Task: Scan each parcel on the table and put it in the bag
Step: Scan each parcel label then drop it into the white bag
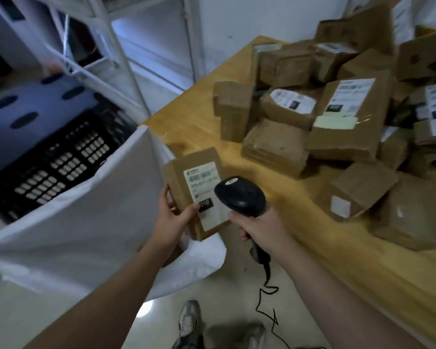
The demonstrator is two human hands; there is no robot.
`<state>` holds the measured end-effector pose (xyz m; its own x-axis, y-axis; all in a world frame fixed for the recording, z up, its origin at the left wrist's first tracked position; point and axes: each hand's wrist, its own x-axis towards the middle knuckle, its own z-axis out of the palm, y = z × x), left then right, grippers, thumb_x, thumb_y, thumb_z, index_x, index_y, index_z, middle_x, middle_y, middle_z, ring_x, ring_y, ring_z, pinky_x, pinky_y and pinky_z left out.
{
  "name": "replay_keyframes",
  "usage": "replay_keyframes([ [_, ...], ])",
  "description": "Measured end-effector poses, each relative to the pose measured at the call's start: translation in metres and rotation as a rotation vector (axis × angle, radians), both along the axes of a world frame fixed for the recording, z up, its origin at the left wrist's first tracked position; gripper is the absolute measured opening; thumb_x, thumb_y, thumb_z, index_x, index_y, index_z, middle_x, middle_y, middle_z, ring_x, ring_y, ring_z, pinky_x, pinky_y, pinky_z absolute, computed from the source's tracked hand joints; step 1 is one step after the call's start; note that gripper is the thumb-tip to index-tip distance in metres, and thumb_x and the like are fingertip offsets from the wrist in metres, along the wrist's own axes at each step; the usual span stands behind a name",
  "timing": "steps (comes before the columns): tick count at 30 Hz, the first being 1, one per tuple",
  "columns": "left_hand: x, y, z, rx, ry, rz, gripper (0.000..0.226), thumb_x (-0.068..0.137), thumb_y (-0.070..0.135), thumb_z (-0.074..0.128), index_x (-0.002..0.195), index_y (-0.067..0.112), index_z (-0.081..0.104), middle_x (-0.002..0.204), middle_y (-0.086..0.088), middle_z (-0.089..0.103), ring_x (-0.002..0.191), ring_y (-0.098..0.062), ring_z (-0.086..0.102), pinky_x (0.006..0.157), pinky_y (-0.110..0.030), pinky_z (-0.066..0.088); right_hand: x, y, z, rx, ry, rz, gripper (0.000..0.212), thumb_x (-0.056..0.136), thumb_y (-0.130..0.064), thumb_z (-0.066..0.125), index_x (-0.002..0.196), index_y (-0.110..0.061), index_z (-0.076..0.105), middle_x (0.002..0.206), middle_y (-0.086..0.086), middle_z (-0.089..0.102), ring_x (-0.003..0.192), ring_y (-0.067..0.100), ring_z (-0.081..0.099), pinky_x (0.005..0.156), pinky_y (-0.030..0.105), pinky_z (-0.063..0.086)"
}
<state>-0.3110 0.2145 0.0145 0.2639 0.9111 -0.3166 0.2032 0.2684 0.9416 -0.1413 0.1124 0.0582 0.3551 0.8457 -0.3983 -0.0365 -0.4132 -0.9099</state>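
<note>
Sitting far left on the floor, black crate (48, 167) with a slotted bottom, beside metal shelving (86, 54). Next to it, white bag (81, 222), mouth open, slumped against the table edge. Just right of that, left hand (173, 217) wrapped around the lower left corner of a parcel (184, 182), thumb pressed flat on its face, fingers curled along the side edge. Held above the bag's mouth at the table's near corner, tilted, label up: brown cardboard, taped, white label with blurred barcode and a black patch near the thumb. Directly right, right hand (259, 227) clenched tight on the handle of a black scanner (239, 195), head over the label's lower right part, whether touching or just above cannot be told. Trailing down from the handle to the floor, black cord (267, 298). Below, two grey shoes (189, 321). Further right, wooden table (199, 119) carrying a heap of brown cardboard parcels (337, 122), several with white labels, overlapping and leaning on one another, well apart from the held one.
</note>
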Motion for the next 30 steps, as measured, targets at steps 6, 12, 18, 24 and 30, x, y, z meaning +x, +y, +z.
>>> replay_keyframes([
  [6,-0.087,0.001,-0.080,-0.188,0.167,0.210,0.085,0.076,0.021,0.079,0.143,0.025,0.027,0.125,-0.002,0.055,0.112,-0.024,0.058,0.088,-0.039,0.053,-0.041,0.018,-0.068,-0.207,-0.127,0.101,0.032,0.081,-0.016,0.074,0.057,-0.023,0.054,0.045,-0.009,0.053,0.046,0.001,0.052,0.049,0.019,0.038],
  [12,-0.125,0.049,-0.172,-0.335,0.434,0.292,0.089,0.069,0.037,0.085,0.139,0.023,0.034,0.131,-0.008,0.056,0.114,-0.033,0.058,0.079,-0.039,0.053,-0.071,0.063,-0.142,-0.225,-0.373,0.120,0.039,0.073,-0.018,0.083,0.097,-0.030,0.055,0.133,0.005,0.041,0.112,0.023,0.055,0.093,0.033,0.047],
  [18,-0.106,0.113,-0.258,-0.391,0.685,0.142,0.113,0.066,0.056,0.080,0.150,0.024,0.012,0.137,-0.015,0.044,0.122,-0.038,0.047,0.095,-0.042,0.048,-0.071,0.121,-0.210,-0.063,-0.417,0.219,0.073,0.072,-0.016,0.084,0.113,-0.064,0.046,0.155,-0.001,0.010,0.146,0.028,0.016,0.115,0.043,0.028],
  [24,-0.078,0.148,-0.332,-0.356,0.813,0.034,0.113,0.073,0.058,0.074,0.154,0.024,0.003,0.144,-0.022,0.033,0.129,-0.041,0.039,0.101,-0.045,0.035,-0.085,0.129,-0.289,-0.171,-0.831,0.319,0.039,0.070,-0.028,0.079,0.103,-0.018,0.061,0.153,0.017,0.019,0.137,0.043,0.027,0.105,0.049,0.040],
  [30,-0.069,0.179,-0.410,-0.134,0.977,-0.114,0.111,0.072,0.061,0.072,0.153,0.026,0.005,0.145,-0.024,0.028,0.129,-0.042,0.034,0.105,-0.052,0.034,-0.081,0.127,-0.325,-0.170,-0.986,0.328,0.028,0.062,-0.020,0.079,0.081,-0.017,0.058,0.143,0.022,0.038,0.123,0.045,0.042,0.097,0.056,0.045],
])
